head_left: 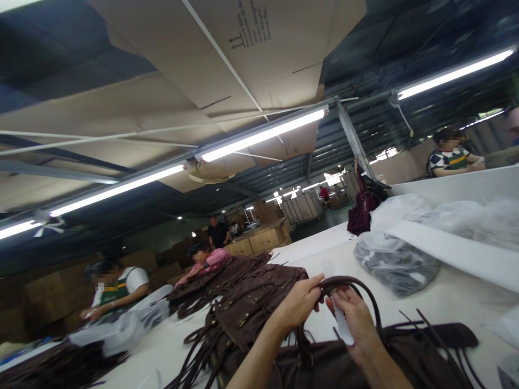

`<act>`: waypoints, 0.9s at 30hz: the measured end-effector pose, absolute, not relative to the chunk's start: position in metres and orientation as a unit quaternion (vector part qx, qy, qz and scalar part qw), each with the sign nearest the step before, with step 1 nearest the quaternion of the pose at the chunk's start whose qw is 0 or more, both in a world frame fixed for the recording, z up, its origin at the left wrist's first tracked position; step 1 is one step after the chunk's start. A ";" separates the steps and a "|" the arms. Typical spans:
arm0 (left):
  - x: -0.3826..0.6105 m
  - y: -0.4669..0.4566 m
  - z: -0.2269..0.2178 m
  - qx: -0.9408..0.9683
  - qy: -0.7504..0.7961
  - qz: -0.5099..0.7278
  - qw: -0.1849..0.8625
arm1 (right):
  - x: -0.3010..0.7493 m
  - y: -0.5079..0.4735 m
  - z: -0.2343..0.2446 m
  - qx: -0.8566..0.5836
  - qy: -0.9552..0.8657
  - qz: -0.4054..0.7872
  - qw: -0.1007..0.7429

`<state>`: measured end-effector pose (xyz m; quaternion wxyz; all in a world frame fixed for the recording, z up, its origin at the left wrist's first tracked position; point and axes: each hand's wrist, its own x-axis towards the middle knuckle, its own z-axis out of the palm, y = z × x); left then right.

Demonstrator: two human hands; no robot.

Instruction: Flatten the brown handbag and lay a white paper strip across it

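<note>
A dark brown handbag [326, 367] lies on the table in front of me, its body partly hidden by my forearms. Its rounded handle [371, 297] arches upward. My left hand [299, 301] is closed around the left part of that handle. Close beside it, my right hand [357, 313] pinches a small white strip [343, 323] under the handle, fingers curled. Whether the strip is fixed to the handle I cannot tell. More brown bags [259, 300] with thin dangling straps and brass-coloured fittings are piled to the left of my hands.
On the white table [316, 251] stand a plastic-wrapped dark bundle [395, 262] and clear plastic bags [466, 219] at right. A maroon bag [362, 208] hangs by a post. Co-workers [117, 286] work at left, another person [452, 154] at far right. Cartons [259, 240] stand behind.
</note>
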<state>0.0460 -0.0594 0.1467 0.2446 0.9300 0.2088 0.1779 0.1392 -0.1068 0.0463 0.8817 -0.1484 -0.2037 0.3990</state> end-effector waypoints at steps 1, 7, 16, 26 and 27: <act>0.049 -0.060 0.146 0.925 0.213 0.182 0.256 | 0.139 -0.107 0.047 -0.143 -0.205 0.406 0.879; 0.073 -0.055 0.132 0.881 0.221 0.218 0.357 | 0.153 -0.104 0.042 -0.213 -0.250 0.411 0.851; 0.079 -0.056 0.120 0.826 0.247 0.292 0.414 | 0.175 -0.114 0.042 -0.459 -0.370 0.359 0.724; 0.084 -0.067 0.116 0.762 0.228 0.423 0.435 | 0.164 -0.130 0.059 -0.363 -0.394 0.356 0.765; 0.084 -0.067 0.114 0.756 0.228 0.426 0.442 | 0.165 -0.132 0.062 -0.336 -0.406 0.366 0.767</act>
